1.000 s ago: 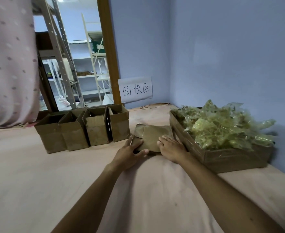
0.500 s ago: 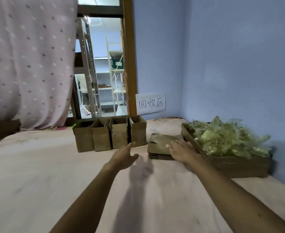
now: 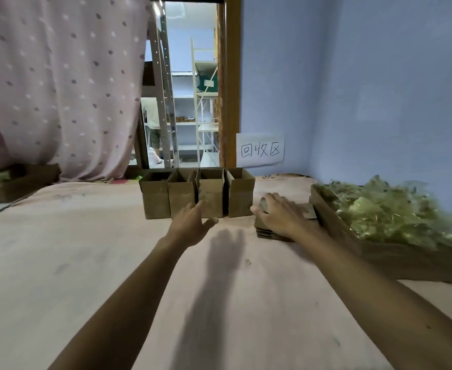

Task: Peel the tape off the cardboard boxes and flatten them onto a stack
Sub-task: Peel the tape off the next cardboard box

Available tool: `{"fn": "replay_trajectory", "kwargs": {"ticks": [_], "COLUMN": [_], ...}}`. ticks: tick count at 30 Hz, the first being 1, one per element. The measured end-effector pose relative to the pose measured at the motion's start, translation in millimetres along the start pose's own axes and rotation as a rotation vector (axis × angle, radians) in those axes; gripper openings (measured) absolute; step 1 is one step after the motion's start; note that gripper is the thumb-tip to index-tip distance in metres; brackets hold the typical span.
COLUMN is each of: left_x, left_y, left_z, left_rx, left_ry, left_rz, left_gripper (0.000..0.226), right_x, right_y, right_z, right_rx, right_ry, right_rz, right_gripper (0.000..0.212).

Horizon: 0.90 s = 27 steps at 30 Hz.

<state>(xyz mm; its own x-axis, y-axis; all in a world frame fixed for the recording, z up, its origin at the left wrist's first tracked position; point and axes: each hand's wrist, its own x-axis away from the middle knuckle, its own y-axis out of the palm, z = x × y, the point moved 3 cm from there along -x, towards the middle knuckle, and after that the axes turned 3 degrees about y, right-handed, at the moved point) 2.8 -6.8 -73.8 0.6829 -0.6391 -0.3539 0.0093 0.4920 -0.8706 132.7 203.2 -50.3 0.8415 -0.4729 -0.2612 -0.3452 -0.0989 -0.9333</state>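
Note:
Several small open cardboard boxes (image 3: 196,193) stand upright in a row at the back of the pink surface. To their right lies a low stack of flattened boxes (image 3: 272,232). My right hand (image 3: 280,213) lies flat on that stack with straight fingers. My left hand (image 3: 192,224) hovers open above the surface, just in front of the row of boxes, holding nothing.
A large shallow cardboard tray (image 3: 395,259) heaped with crumpled yellowish tape sits at the right against the blue wall. A paper sign (image 3: 260,150) hangs on the wall. A dotted pink curtain (image 3: 59,86) and another tray (image 3: 14,182) are at the left. Shelving shows through the doorway.
My left hand has left the flattened stack and moved left and forward toward the row of upright boxes. My right hand stays on the stack. The camera has tilted up.

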Motion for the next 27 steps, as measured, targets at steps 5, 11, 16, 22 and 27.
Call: {"fn": "replay_trajectory", "kwargs": {"ticks": [5, 11, 16, 22, 27], "left_x": [-75, -136, -173, -193, -192], "left_y": [-14, -27, -33, -18, -1], "left_z": [-22, -16, 2, -4, -22], "left_rx": [-0.047, -0.02, 0.054, -0.037, -0.056], "left_ry": [0.02, -0.031, -0.094, -0.147, -0.137], "left_rz": [0.092, 0.023, -0.145, -0.332, -0.308], "left_gripper": [0.063, 0.066, 0.068, 0.072, 0.068], "right_x": [-69, -123, -163, -194, -207], "right_y": [14, -2, -28, -13, 11], "right_z": [-10, -6, -15, -20, -20], "right_rx": [-0.037, -0.014, -0.032, -0.026, -0.06], "right_ry": [-0.049, -0.013, 0.053, 0.095, 0.125], "right_rz": [0.028, -0.069, -0.217, -0.418, -0.443], "right_gripper": [0.072, 0.078, 0.084, 0.097, 0.109]}}
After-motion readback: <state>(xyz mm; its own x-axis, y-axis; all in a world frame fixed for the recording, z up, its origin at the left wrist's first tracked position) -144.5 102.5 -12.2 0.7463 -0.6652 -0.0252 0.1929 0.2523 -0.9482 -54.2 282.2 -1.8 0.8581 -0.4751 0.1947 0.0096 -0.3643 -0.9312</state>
